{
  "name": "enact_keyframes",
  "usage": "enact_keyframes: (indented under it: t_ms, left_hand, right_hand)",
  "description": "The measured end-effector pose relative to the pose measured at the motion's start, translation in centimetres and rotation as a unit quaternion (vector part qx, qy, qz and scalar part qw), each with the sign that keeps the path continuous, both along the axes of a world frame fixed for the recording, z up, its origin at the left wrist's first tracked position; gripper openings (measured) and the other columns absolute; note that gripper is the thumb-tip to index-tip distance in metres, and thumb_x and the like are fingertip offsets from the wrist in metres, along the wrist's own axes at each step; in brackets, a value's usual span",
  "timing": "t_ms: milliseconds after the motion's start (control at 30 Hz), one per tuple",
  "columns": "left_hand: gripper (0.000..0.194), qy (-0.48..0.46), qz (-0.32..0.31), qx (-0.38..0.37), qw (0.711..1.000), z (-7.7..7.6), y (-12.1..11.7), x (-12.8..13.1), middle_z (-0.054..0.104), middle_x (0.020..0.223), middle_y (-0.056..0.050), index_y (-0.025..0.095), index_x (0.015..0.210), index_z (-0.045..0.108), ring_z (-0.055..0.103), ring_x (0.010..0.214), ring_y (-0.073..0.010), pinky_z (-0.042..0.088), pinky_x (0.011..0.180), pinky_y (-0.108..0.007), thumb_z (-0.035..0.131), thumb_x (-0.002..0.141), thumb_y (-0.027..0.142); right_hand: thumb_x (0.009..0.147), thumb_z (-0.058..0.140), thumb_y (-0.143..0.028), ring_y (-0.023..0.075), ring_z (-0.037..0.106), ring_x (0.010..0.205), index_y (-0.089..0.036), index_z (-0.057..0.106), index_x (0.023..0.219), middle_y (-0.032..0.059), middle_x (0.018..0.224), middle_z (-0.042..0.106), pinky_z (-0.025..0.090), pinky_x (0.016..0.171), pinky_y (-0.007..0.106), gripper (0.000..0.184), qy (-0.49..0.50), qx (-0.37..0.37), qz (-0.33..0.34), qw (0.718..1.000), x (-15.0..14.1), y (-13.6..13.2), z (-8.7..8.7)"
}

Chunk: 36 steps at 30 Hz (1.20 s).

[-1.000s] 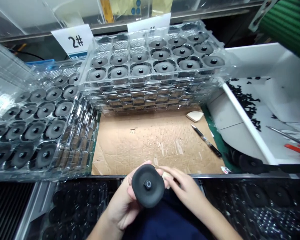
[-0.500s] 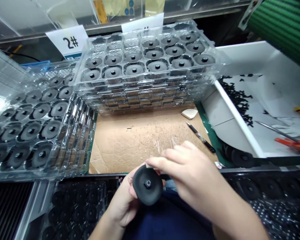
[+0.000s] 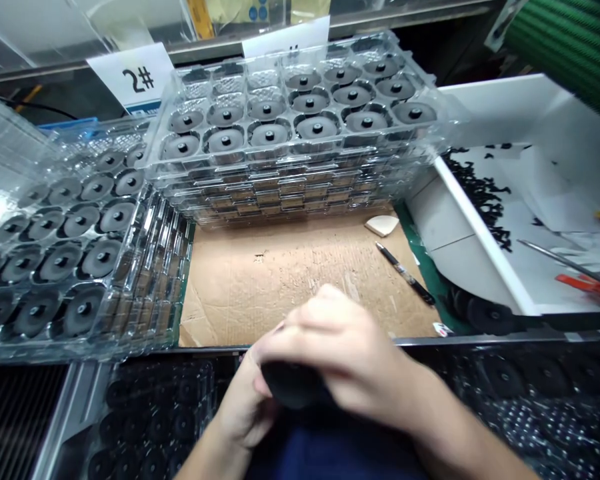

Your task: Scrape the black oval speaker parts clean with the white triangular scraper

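Note:
My left hand (image 3: 243, 397) is closed on the left edge of a round black rubber-like disc (image 3: 294, 388), held low over my dark blue clothing. Across the top of that disc lies my right hand (image 3: 347, 343), its fingers curled and slightly blurred. It covers the disc's upper part and centre hub, and whatever its fingertips hold is hidden. Beyond both hands is a brown cardboard sheet (image 3: 250, 280). A black pen (image 3: 405, 273) and a pale wedge-shaped pad (image 3: 382, 225) lie on its right side.
Stacked clear trays (image 3: 290, 157) of similar discs stand at the back, with another tray stack (image 3: 145, 267) at left. At right, a white bin (image 3: 480, 233) holds small black pieces and an orange-handled tool (image 3: 590, 283). Darker disc trays (image 3: 150, 420) sit lower left.
My right hand has moved left and down over the disc, covering its hub. The disc has tipped, so its face shows less. My left hand keeps its hold.

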<state>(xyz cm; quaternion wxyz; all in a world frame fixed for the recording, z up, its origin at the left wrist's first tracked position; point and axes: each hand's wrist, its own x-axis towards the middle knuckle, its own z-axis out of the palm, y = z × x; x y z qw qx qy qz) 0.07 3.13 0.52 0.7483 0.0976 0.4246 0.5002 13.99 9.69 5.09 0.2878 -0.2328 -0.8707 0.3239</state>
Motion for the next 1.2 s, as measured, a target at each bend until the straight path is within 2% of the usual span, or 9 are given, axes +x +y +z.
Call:
enact_keyframes:
  t_ms: [100,267,433,600,700,833,933,1067,1200]
  left_hand:
    - [0.059,0.018,0.008,-0.005,1.0,-0.1,-0.2,-0.1,0.071,0.079,-0.003,0.016,0.088,0.072,0.063,0.077,-0.0203,0.049,0.074,-0.027,0.082,0.039,0.048]
    - [0.033,0.046,0.032,-0.03,0.998,-0.4,-0.1,-0.3,0.071,0.08,0.002,0.023,0.094,0.07,0.065,0.083,-0.0227,0.051,0.078,-0.036,0.072,0.066,0.04]
    - [0.058,-0.027,0.053,-0.025,0.998,-1.2,0.2,-1.1,0.073,0.099,-0.005,0.023,0.101,0.069,0.067,0.086,-0.0209,0.05,0.079,-0.027,0.08,0.049,0.045]
    - [0.056,-0.043,0.069,-0.046,0.996,-2.6,0.0,-2.0,0.072,0.102,-0.005,0.026,0.103,0.068,0.065,0.089,-0.0184,0.051,0.077,-0.024,0.08,0.051,0.041]
    - [0.06,-0.046,0.058,-0.048,0.996,-2.6,0.1,-1.8,0.072,0.1,-0.005,0.026,0.107,0.066,0.065,0.09,-0.0186,0.051,0.075,-0.023,0.08,0.05,0.042]
    - [0.048,-0.036,0.048,-0.026,0.998,-2.1,0.4,-1.3,0.071,0.099,-0.005,0.022,0.099,0.069,0.063,0.095,-0.0199,0.049,0.08,-0.024,0.078,0.055,0.041]
    - [0.039,-0.037,0.033,-0.036,0.998,-1.9,0.4,-1.5,0.07,0.104,-0.005,0.023,0.101,0.068,0.061,0.101,-0.0205,0.045,0.09,-0.028,0.075,0.064,0.035]
    - [0.044,-0.006,0.049,-0.061,0.997,-1.9,0.6,-1.6,0.07,0.104,-0.003,0.025,0.103,0.067,0.062,0.097,-0.0191,0.047,0.087,-0.027,0.078,0.061,0.03]
    - [0.029,-0.026,0.029,-0.036,0.999,-1.3,1.0,-1.1,0.073,0.085,-0.002,0.021,0.087,0.071,0.064,0.094,-0.0204,0.046,0.091,-0.03,0.077,0.061,0.034]
  right_hand:
    - [0.092,0.04,-0.012,0.0127,0.054,0.067,-0.02,0.065,0.096,0.0011,0.077,0.065,0.03,0.063,0.028,0.027,-0.076,-0.001,-0.094,0.993,-0.1,0.0,0.1]
    - [0.095,0.04,-0.02,0.012,0.057,0.07,-0.023,0.065,0.101,-0.0013,0.075,0.067,0.034,0.067,0.028,0.026,0.033,0.033,0.007,0.999,-1.0,0.9,-1.0]
    - [0.089,0.049,-0.017,0.016,0.062,0.088,-0.024,0.065,0.104,0.0017,0.097,0.069,0.041,0.076,0.029,0.024,-0.066,-0.122,-0.181,0.974,0.4,2.1,-6.5]
    - [0.087,0.05,-0.018,0.0164,0.065,0.078,-0.023,0.067,0.098,0.0019,0.088,0.071,0.046,0.069,0.029,0.021,-0.087,-0.161,-0.173,0.968,1.2,-0.9,-11.2]
    - [0.088,0.05,-0.021,0.0165,0.064,0.073,-0.02,0.067,0.099,0.0034,0.085,0.07,0.047,0.063,0.028,0.021,-0.081,-0.176,-0.211,0.958,0.9,-1.4,-9.7]
    - [0.091,0.046,-0.022,0.0159,0.062,0.082,-0.019,0.059,0.112,0.005,0.1,0.067,0.048,0.067,0.027,0.025,0.012,-0.133,-0.266,0.955,-0.9,-1.3,-4.2]
    - [0.09,0.043,-0.014,0.0181,0.06,0.083,-0.013,0.059,0.11,0.0077,0.096,0.067,0.046,0.075,0.033,0.026,0.056,-0.056,-0.192,0.978,-2.3,-2.0,-1.8]
    - [0.089,0.044,-0.012,0.0143,0.059,0.072,-0.018,0.062,0.102,0.002,0.086,0.067,0.045,0.067,0.027,0.023,-0.026,-0.127,-0.086,0.988,-2.5,-2.0,-1.5]
    - [0.09,0.041,-0.013,0.0174,0.057,0.075,-0.012,0.06,0.106,0.0075,0.088,0.066,0.043,0.069,0.031,0.025,0.006,-0.036,-0.18,0.983,-2.9,-1.3,-1.8]
